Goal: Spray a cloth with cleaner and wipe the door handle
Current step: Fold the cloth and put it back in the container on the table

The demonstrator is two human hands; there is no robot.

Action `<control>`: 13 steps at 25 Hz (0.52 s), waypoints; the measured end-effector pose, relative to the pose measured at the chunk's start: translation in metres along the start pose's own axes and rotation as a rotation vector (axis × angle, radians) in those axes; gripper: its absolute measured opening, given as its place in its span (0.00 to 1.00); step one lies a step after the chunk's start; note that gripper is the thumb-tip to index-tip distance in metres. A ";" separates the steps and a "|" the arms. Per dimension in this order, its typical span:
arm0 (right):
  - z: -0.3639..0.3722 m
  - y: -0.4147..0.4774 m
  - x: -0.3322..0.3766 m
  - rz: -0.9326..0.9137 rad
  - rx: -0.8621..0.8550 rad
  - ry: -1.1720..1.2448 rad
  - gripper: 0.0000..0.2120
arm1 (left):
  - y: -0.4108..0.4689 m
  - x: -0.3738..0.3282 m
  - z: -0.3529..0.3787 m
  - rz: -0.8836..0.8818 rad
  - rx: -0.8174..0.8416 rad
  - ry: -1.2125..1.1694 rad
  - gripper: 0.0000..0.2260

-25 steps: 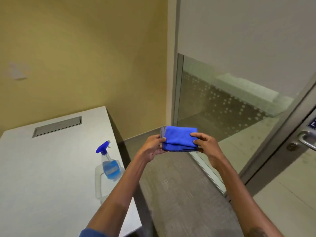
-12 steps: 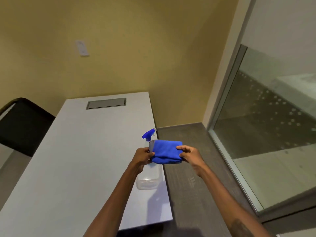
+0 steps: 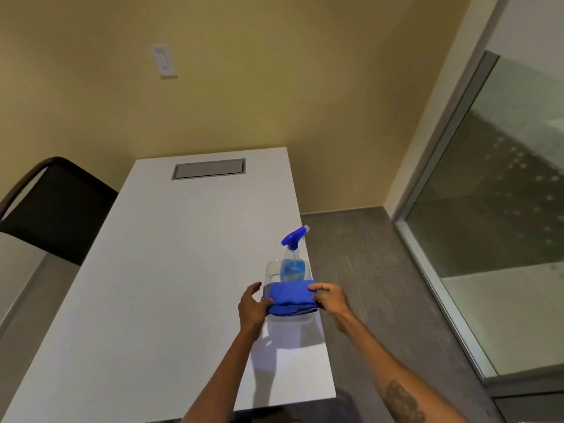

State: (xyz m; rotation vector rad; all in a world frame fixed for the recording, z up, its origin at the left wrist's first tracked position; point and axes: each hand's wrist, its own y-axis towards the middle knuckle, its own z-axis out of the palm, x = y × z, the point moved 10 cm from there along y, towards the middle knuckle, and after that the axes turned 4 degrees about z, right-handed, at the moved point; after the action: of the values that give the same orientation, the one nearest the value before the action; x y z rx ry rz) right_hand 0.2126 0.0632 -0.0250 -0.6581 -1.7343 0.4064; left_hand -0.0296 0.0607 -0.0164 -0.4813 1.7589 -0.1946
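Observation:
A folded blue cloth (image 3: 290, 299) is held between both hands, above the right edge of the white table (image 3: 171, 270). My left hand (image 3: 251, 306) grips its left end, fingers partly spread. Its right end is pinched by my right hand (image 3: 331, 299). Just behind the cloth stands a clear spray bottle (image 3: 291, 264) with a blue trigger head and blue liquid; its lower body is hidden by the cloth. The door handle is out of view.
A black chair (image 3: 52, 209) stands at the table's left. A grey cable hatch (image 3: 209, 169) is set into the far end of the table. A yellow wall with a white switch (image 3: 164, 61) lies ahead. A glass panel (image 3: 494, 224) is on the right, with grey floor between.
The view has swung left, away from the door and its handle. Both hands carried the cloth back over the table, just in front of the spray bottle.

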 end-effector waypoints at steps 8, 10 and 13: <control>0.026 0.024 0.011 -0.119 0.017 -0.338 0.18 | 0.025 0.000 0.026 0.294 0.117 0.321 0.12; 0.035 0.025 0.012 -0.158 0.029 -0.475 0.17 | 0.033 0.014 0.032 0.226 0.149 0.293 0.11; 0.043 0.027 0.012 -0.157 -0.013 -0.480 0.11 | 0.042 0.038 0.041 0.039 0.177 0.170 0.10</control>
State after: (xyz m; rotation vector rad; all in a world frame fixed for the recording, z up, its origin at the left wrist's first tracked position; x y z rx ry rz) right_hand 0.1752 0.0947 -0.0432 -0.4489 -2.2282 0.4691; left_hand -0.0055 0.0874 -0.0763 -0.3093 1.8948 -0.3687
